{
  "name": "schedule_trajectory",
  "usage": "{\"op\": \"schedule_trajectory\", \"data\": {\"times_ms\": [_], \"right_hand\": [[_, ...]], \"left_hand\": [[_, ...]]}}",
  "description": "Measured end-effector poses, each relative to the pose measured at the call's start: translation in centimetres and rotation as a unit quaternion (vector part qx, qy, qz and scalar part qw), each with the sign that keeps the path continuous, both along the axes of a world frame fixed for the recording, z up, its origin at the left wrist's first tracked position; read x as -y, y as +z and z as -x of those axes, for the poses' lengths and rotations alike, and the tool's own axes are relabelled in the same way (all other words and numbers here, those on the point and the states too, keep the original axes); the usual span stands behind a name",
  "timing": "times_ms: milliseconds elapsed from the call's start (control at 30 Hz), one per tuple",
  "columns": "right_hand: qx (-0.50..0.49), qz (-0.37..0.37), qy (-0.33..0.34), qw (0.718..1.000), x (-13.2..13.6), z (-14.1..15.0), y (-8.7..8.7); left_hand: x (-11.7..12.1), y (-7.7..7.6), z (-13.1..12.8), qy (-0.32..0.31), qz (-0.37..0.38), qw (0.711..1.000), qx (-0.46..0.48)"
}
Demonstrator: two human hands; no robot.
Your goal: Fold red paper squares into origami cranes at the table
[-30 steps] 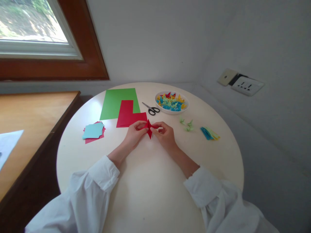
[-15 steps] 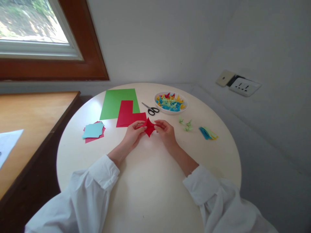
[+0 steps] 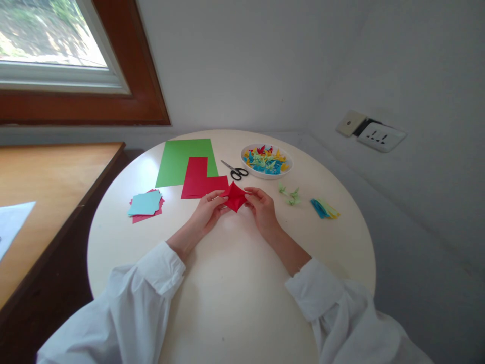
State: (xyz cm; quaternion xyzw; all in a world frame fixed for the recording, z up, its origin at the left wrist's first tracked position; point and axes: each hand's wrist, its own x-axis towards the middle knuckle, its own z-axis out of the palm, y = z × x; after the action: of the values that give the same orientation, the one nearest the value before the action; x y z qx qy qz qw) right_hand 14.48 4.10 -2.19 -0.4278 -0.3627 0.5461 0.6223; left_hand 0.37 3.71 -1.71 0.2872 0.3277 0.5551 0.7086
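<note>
Head view, items logged from the left of the frame to the right:

- Left of centre: a stack of small paper squares [image 3: 146, 205], pale blue over red, lies flat on the round table [image 3: 235, 293]. No fault noted.
- Upper centre-left: a green sheet [image 3: 178, 161] lies partly under a cut red sheet [image 3: 199, 177]; both are flat.
- Centre: left hand [image 3: 207, 208] pinches the left side of the red folded paper [image 3: 235, 196], fingers closed narrowly on it.
- Centre: right hand [image 3: 261, 205] grips the right side of the same piece, thumb and forefinger closed on its edge. The piece is held just above the table and looks partly opened between the hands.
- Risk, by judgement: uneven pull between the two grips could tear a crease or skew the fold; thin paper may slip from a light pinch.
- Upper centre: scissors [image 3: 235, 171] lie closed just beyond the hands; a stray reach could knock them.
- Upper centre-right: white dish [image 3: 282, 173] of folded paper pieces.
- Right: small green folded pieces [image 3: 290, 194] and a blue-yellow paper bundle [image 3: 324, 208] lie loose, apt to be swept by a sleeve.
</note>
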Motion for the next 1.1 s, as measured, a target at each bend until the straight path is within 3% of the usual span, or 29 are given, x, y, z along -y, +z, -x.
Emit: {"op": "schedule_trajectory", "data": {"times_ms": [200,500,633,800,967,1100], "right_hand": [[-0.083,0.030,0.032,0.996,0.2,0.0,0.1],[-0.083,0.039,0.072,0.993,0.4,-0.1,0.1],[-0.042,0.018,0.046,0.998,0.5,-0.1,0.1],[0.043,-0.061,-0.013,0.997,0.5,-0.3,0.1],[0.138,-0.126,-0.039,0.982,1.1,-0.5,0.5],[0.190,-0.169,-0.012,0.967,1.8,-0.5,0.9]], "left_hand": [[0.1,0.3,0.1,-0.019,0.003,1.000,0.015],[0.3,0.6,0.2,-0.033,-0.006,0.999,0.019],[0.2,0.3,0.1,0.002,-0.011,1.000,0.008],[-0.1,0.1,0.2,0.062,0.009,0.998,-0.019],[-0.2,0.1,0.4,0.048,0.040,0.998,-0.030],[-0.2,0.2,0.5,0.023,0.045,0.998,-0.027]]}}
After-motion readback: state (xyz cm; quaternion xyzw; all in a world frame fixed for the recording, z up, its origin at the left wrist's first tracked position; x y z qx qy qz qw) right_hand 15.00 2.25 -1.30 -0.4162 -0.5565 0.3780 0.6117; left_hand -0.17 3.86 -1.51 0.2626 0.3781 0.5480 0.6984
